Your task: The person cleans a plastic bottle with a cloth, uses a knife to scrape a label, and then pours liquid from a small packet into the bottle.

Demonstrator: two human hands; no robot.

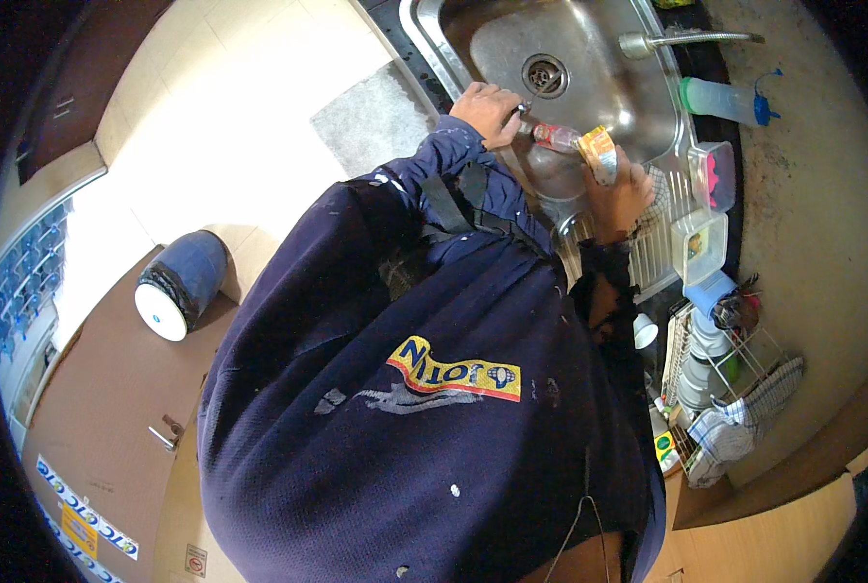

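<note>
My right hand (622, 195) grips a yellow and white packet (598, 153), its printed side up. The packet meets the neck end of a clear plastic bottle (555, 138) with a red label, over the near part of the stainless steel sink (503, 44). My left hand (486, 111) is at the sink's left rim, fingers curled around a small dark, shiny thing (523, 107). A thin straight line runs from it towards the drain (545, 76); I cannot tell whether it is part of it. The bottle's base lies close to my left fingertips; whether they touch it is unclear.
A flexible-neck tap (641, 45) reaches over the sink's right side. Along the wall stand a squeeze bottle (725, 100), two plastic containers (700, 246) and a dish rack (696, 372) with a checked cloth (725, 433). Left are a blue drum (193, 266) and a brown door (113, 379).
</note>
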